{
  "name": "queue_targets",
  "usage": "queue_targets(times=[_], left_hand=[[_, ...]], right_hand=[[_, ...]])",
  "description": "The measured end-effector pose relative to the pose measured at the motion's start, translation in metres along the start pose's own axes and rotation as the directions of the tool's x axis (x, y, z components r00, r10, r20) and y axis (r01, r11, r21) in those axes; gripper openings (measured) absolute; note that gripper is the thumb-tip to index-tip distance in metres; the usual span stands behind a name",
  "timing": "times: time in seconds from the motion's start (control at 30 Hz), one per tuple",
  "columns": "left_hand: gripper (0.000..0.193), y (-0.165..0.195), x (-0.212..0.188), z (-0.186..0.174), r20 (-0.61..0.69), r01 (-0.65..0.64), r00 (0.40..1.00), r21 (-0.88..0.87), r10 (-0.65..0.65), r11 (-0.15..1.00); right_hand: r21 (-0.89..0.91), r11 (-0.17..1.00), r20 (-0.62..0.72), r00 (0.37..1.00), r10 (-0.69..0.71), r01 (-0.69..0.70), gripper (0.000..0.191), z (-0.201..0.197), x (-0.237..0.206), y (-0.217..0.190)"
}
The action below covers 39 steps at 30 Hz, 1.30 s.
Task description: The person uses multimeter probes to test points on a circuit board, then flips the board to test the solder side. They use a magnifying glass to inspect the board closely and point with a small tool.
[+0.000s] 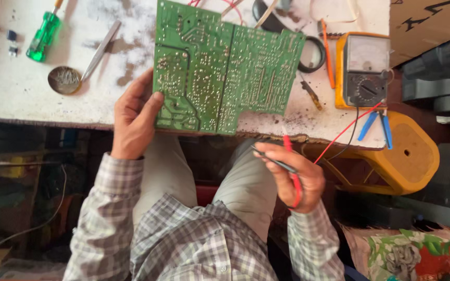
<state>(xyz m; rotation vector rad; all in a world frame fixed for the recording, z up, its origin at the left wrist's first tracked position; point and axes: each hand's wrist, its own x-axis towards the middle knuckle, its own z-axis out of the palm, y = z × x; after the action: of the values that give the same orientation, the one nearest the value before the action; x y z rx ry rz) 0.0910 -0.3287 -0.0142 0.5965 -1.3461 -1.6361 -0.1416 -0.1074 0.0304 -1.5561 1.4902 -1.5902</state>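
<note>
The left hand grips the green circuit board by its left edge, solder side up. The board lies flat at the tabletop near edge, long axis running along that edge. The right hand, off the tabletop, holds a red probe and what appears to be a black probe, tips pointing toward the board.

Bright even daylight, slightly soft focus
</note>
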Motion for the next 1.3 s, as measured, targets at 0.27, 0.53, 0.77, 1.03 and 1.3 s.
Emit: queue_targets(times=[0.27, 0.53, 0.77, 1.03, 1.3], left_hand=[[0.041, 0.014, -0.049, 0.056, -0.094, -0.168, 0.782, 0.920, 0.616, 0.354], [0.043, 0.007, -0.072, 0.073, 0.258, -0.417, 0.906, 0.683, 0.337, 0.599], [0.024, 0.004, -0.073, 0.070, -0.088, -0.244, 0.920, 0.631, 0.381, 0.737], [0.023, 0.013, -0.070, 0.069, -0.197, -0.093, 0.962, 0.406, 0.187, 0.909], [0.023, 0.016, -0.059, 0.064, -0.200, -0.147, 0.925, 0.598, 0.324, 0.788]], right_hand=[[-0.239, 0.934, 0.182, 0.957, -0.227, 0.267, 0.035, 0.032, 0.033, -0.007], [-0.203, 0.923, 0.269, 0.925, -0.267, 0.326, 0.036, 0.041, 0.041, -0.002], [-0.175, 0.963, 0.128, 0.974, -0.186, 0.207, 0.037, 0.032, 0.048, 0.006], [0.195, 0.980, -0.017, 0.999, -0.036, 0.039, 0.067, 0.047, 0.059, 0.024], [-0.157, 0.984, 0.082, 0.994, -0.070, 0.083, 0.017, 0.048, 0.056, 0.034]])
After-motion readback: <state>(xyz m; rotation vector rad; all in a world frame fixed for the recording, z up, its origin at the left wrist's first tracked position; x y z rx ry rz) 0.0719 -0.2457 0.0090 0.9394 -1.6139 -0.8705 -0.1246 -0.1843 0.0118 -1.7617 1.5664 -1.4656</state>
